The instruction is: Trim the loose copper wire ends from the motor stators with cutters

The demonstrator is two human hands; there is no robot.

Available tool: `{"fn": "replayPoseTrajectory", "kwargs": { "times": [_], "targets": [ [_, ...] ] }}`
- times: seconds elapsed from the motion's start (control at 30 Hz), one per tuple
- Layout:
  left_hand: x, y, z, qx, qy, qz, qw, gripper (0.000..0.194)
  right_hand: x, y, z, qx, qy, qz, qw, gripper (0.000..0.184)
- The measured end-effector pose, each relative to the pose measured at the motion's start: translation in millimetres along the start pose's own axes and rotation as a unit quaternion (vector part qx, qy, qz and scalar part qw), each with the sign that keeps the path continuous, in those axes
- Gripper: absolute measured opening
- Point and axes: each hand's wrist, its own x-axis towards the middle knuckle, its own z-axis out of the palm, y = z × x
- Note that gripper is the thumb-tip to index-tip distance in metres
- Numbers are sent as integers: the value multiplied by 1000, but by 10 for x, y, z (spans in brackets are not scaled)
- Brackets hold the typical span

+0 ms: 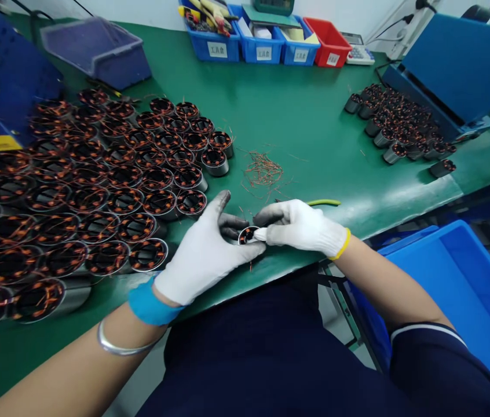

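Both hands wear white gloves with dark, soiled fingertips. My left hand [205, 252] wraps around a small metal stator ring with copper windings [248, 234] at the near edge of the green table [297, 121]. From the other side my right hand [299, 226] pinches the same stator with thumb and fingers. Thin copper wire ends hang below it. A large field of similar wound stators [97, 191] stands in rows just left of my left hand.
A heap of cut copper wire scraps [263, 169] and a yellow-green sleeve [324, 202] lie beyond my hands. More stators [399, 130] sit far right by a blue machine [457, 63]. Blue and red bins [266, 40] line the back. A blue crate [457, 289] stands at lower right.
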Motion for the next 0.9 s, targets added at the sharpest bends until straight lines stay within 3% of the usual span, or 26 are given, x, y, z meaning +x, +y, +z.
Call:
{"fn": "replayPoseTrajectory", "kwargs": {
  "times": [0.1,0.17,0.23,0.3,0.37,0.47,0.57,0.63,0.73,0.83,0.9],
  "targets": [
    [4,46,13,89,-38,-15,995,116,142,-1,159,48,24,8,999,21],
    [14,86,9,86,-63,-24,994,118,249,-28,208,126,42,10,991,17],
    [14,124,7,76,-77,-38,993,122,325,-73,168,219,108,3,970,15],
    [4,156,10,77,-77,-50,993,124,336,-123,66,245,178,0,953,15],
    [-9,175,15,78,-72,-54,993,124,282,-161,-32,161,172,5,972,18],
    [-17,183,22,65,-73,-61,993,124,197,-163,-43,-28,51,-24,998,25],
    [-13,185,21,58,-74,-60,994,123,263,-115,76,-28,-11,-70,997,18],
    [-10,191,20,63,-74,-51,994,122,363,-94,111,45,44,-63,996,20],
    [-9,192,20,61,-84,-56,993,122,383,-110,-23,102,184,-49,976,28],
    [-2,153,25,27,-85,-59,994,120,107,-94,-283,-42,181,-61,981,43],
    [13,106,33,-14,-85,-51,995,116,-172,7,-428,-238,142,-62,959,78]
  ]
}}
